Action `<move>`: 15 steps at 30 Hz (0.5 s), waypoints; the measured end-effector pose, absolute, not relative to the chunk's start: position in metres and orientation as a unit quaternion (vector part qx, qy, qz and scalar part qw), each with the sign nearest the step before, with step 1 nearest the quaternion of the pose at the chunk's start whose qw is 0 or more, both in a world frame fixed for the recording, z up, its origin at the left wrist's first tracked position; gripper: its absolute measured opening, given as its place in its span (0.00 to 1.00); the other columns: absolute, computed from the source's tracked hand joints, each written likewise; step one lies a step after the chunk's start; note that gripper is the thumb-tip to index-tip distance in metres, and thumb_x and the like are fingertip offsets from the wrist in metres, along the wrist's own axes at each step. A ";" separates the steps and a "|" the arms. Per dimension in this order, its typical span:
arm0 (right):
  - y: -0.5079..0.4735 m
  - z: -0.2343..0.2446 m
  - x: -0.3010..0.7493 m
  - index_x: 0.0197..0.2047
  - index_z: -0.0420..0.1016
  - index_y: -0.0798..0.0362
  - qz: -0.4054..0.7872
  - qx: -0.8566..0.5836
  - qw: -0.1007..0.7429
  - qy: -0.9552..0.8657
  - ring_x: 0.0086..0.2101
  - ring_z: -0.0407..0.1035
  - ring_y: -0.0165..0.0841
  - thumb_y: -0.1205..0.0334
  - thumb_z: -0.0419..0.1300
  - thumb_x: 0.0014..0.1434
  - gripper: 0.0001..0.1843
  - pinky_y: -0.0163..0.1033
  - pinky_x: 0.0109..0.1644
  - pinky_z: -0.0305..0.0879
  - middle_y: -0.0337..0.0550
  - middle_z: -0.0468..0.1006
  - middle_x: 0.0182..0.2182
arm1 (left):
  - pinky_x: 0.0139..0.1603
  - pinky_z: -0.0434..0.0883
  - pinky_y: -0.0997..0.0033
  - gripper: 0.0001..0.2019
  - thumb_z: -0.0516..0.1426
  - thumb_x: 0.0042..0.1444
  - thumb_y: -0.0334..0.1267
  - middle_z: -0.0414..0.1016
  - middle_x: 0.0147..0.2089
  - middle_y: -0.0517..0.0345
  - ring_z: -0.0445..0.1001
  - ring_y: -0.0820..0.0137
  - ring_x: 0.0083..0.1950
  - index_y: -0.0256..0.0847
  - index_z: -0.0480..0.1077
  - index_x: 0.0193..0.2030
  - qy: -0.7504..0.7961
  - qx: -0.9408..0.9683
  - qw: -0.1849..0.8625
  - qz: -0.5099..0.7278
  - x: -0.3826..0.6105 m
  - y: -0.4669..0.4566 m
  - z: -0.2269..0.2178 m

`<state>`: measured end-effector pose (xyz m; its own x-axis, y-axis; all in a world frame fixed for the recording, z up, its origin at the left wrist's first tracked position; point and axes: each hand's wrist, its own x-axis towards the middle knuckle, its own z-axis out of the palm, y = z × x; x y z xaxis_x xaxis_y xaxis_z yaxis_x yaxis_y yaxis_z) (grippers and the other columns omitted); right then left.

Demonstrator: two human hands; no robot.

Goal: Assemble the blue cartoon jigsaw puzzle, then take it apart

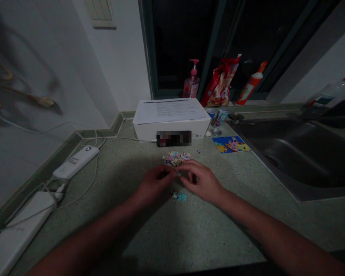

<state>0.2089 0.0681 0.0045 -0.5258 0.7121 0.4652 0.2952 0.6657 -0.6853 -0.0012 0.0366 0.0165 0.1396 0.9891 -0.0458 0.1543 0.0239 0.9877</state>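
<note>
Left hand (155, 185), right hand (201, 182) pinching small puzzle piece (178, 173) between fingertips; heap of puzzle pieces (175, 158) just ahead.

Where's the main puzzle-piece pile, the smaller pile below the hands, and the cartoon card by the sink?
Puzzle pile (176, 158): head view, middle of the pile.
Smaller pile (179, 196): head view, middle of the pile.
Cartoon card (231, 144): head view, middle of its printed face.
</note>
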 end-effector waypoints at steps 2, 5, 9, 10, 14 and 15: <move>0.067 0.006 0.208 0.52 0.77 0.50 0.260 -0.302 0.372 -0.838 0.26 0.68 0.26 0.67 0.60 0.63 0.14 0.37 0.31 0.68 0.45 0.80 0.47 | 0.46 0.73 0.59 0.10 0.63 0.57 0.46 0.82 0.37 0.51 0.78 0.61 0.40 0.41 0.77 0.34 0.513 0.572 0.491 0.411 -0.001 0.036 0.015; 0.065 0.007 0.208 0.52 0.76 0.50 0.248 -0.305 0.355 -0.848 0.28 0.71 0.27 0.67 0.59 0.63 0.15 0.38 0.33 0.70 0.46 0.79 0.49 | 0.45 0.74 0.60 0.09 0.63 0.56 0.44 0.82 0.37 0.50 0.79 0.61 0.40 0.41 0.77 0.33 0.522 0.579 0.480 0.404 0.000 0.037 0.011; 0.065 0.007 0.208 0.52 0.76 0.50 0.230 -0.312 0.340 -0.857 0.28 0.71 0.27 0.67 0.60 0.63 0.14 0.37 0.32 0.70 0.46 0.79 0.49 | 0.46 0.75 0.60 0.04 0.63 0.56 0.39 0.83 0.38 0.51 0.80 0.62 0.40 0.42 0.78 0.34 0.534 0.585 0.463 0.398 -0.001 0.039 0.008; 0.065 0.007 0.209 0.52 0.76 0.50 0.224 -0.313 0.341 -0.858 0.29 0.71 0.28 0.66 0.60 0.64 0.13 0.37 0.32 0.70 0.46 0.79 0.49 | 0.47 0.75 0.60 0.04 0.62 0.57 0.38 0.84 0.38 0.51 0.80 0.62 0.40 0.42 0.78 0.34 0.536 0.587 0.461 0.395 -0.001 0.039 0.008; 0.066 0.008 0.210 0.52 0.76 0.51 0.199 -0.316 0.350 -0.859 0.31 0.73 0.30 0.62 0.61 0.67 0.11 0.38 0.33 0.72 0.48 0.78 0.50 | 0.47 0.75 0.60 0.05 0.61 0.57 0.38 0.83 0.37 0.52 0.80 0.62 0.40 0.41 0.76 0.33 0.550 0.575 0.467 0.386 -0.003 0.041 0.010; 0.066 0.008 0.210 0.52 0.77 0.51 0.191 -0.317 0.349 -0.861 0.33 0.74 0.31 0.62 0.61 0.67 0.11 0.38 0.34 0.73 0.49 0.78 0.51 | 0.47 0.75 0.60 0.05 0.61 0.57 0.38 0.83 0.37 0.52 0.79 0.62 0.40 0.41 0.76 0.32 0.553 0.571 0.469 0.385 -0.003 0.042 0.010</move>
<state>0.2103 0.0665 0.0081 -0.5551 0.6797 0.4795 0.4129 0.7256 -0.5505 -0.0028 0.0416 0.0105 0.0925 0.9926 -0.0791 0.2712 0.0514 0.9611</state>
